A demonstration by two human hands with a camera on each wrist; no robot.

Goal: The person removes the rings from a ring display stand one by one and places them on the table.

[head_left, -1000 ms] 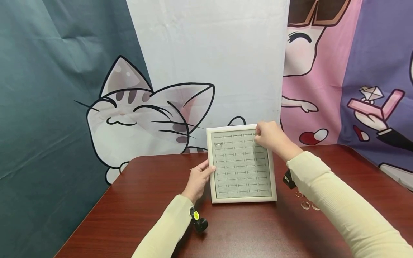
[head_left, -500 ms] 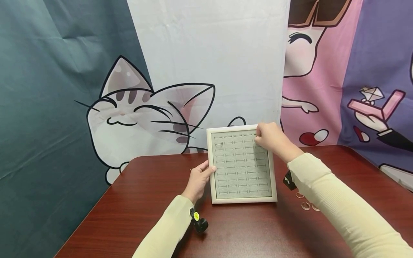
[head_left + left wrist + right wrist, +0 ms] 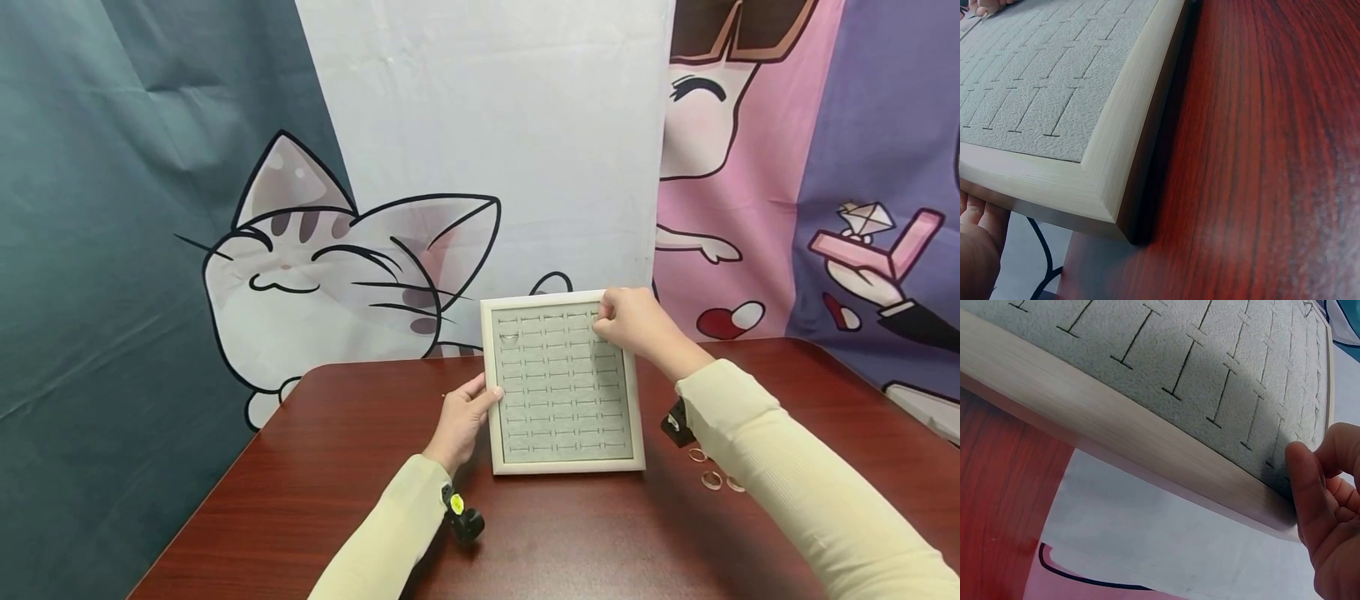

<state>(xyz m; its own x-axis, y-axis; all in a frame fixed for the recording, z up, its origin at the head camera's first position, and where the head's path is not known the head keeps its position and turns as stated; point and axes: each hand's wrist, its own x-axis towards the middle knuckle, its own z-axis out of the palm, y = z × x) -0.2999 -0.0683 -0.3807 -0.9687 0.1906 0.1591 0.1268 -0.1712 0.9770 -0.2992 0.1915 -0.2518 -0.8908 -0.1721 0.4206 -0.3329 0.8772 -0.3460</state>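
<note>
Table point(image 3: 555, 537): red wood, cartoon backdrop point(image 3: 525, 125) beyond.
Loose rings point(image 3: 712, 487): right side, likely for easy reach.
Left hand point(image 3: 459, 419): grips the board's point(image 3: 561, 383) left edge, presumably steadying it.
Board: tilted up mid-table, likely so its slots point(image 3: 1064, 112) face near.
Slotted ring point(image 3: 509, 337): far left.
Right hand point(image 3: 641, 323): curled at the far right corner; any pinched ring is hidden.

frame point(image 3: 568, 467): cream, faint wood-grain streaks
pad point(image 3: 566, 396): speckled light grey, rows of dark slits with short end bars
ring in the pad point(image 3: 509, 337): silvery
3 loose rings point(image 3: 703, 482): gold
table point(image 3: 375, 433): reddish brown, darker grain streaks
sleeves point(image 3: 810, 483): pale yellow-cream
left wrist camera point(image 3: 468, 523): black, yellow patch
backdrop point(image 3: 495, 108): teal, white, pink and purple panels
printed cat point(image 3: 300, 321): white and grey, brown-grey stripes, black outlines, pink inner ear
</note>
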